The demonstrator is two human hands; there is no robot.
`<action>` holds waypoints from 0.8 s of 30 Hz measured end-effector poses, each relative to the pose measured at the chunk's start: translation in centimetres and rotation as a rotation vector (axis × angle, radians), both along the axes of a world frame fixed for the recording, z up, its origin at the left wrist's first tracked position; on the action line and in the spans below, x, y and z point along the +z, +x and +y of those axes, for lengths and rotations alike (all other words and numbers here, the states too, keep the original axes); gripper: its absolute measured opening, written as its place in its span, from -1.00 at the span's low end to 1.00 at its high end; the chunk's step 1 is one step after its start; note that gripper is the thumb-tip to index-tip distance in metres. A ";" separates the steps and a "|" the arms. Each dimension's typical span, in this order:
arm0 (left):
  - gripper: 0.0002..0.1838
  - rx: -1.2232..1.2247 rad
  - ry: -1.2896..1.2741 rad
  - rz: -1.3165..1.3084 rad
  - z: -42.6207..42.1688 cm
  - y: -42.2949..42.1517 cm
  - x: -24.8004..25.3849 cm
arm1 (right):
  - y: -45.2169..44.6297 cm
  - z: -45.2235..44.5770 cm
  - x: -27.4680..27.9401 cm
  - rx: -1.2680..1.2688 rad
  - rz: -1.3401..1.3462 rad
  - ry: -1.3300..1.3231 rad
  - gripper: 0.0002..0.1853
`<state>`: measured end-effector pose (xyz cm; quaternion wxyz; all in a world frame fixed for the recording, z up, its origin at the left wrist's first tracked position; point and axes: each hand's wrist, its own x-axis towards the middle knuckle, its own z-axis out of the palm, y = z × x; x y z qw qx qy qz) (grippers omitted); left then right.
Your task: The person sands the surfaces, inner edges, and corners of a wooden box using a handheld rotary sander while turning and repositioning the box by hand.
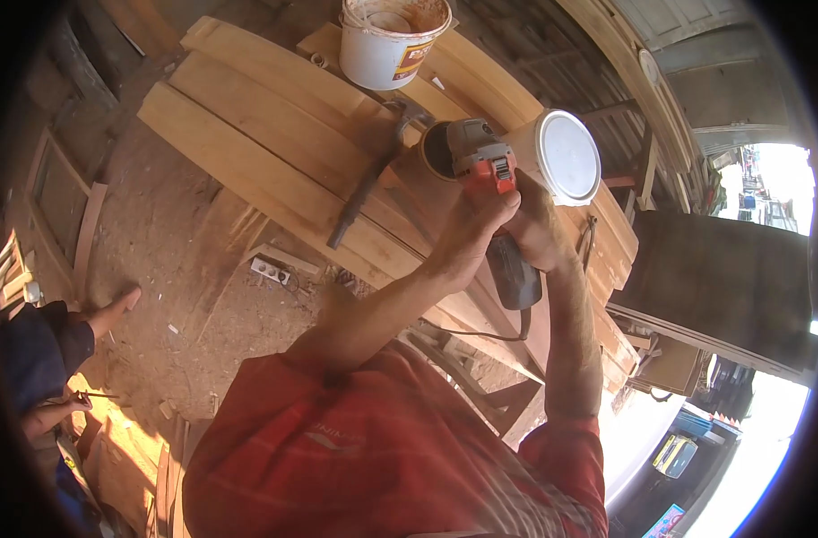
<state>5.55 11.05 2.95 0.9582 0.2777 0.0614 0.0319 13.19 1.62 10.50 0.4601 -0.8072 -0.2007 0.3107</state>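
Both my hands are closed around an angle grinder (476, 143) with a grey head, a red part and a dark rear body. My left hand (488, 213) reaches in from the left, fingers wrapped near the red part. On the right side my right hand (540, 226) grips the body, its fingers partly hidden. A dark round disc shows at the grinder's front, and a cord hangs from its rear. Below the tool lie wooden boards (274, 112). Close to its left rests a hammer (368, 188) with a dark handle. A bucket with a white lid (570, 158) stands just right.
An open, stained white bucket (393, 58) stands on the boards' far end. A power strip (271, 272) lies on the dirt floor. Another person (37, 350) is at the left edge. A dark panel (709, 287) stands at right; timber leans behind.
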 end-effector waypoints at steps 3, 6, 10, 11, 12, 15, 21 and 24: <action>-0.33 0.056 -0.042 0.019 0.0 0.1 0.2 | 0.1 0.5 -0.4 -0.020 -0.006 0.029 -0.43; -0.33 0.002 -0.062 0.037 0.3 1.3 -0.2 | 1.5 -0.2 -1.3 -0.046 0.025 -0.013 -0.42; -0.39 -0.132 -0.063 0.057 0.9 2.5 -0.1 | 2.3 -1.1 -2.7 -0.065 -0.024 0.035 -0.42; -0.39 -0.130 -0.063 0.057 0.9 2.5 0.0 | 2.2 -1.1 -2.6 -0.070 -0.085 0.036 -0.40; -0.40 -0.113 -0.012 0.031 0.9 2.4 0.2 | 2.1 -1.1 -2.4 -0.076 -0.146 0.038 -0.38; -0.40 -0.153 0.185 -0.020 1.4 0.7 -0.4 | 0.0 -1.2 -1.8 -0.195 -0.115 0.115 -0.37; -0.39 -0.463 0.778 0.039 4.6 -9.2 -1.6 | -7.6 -5.6 0.6 -0.477 -0.106 0.121 -0.36; -0.41 -0.369 1.274 0.083 4.8 -11.6 -3.7 | -12.2 -9.7 1.2 -0.683 -0.128 0.120 -0.34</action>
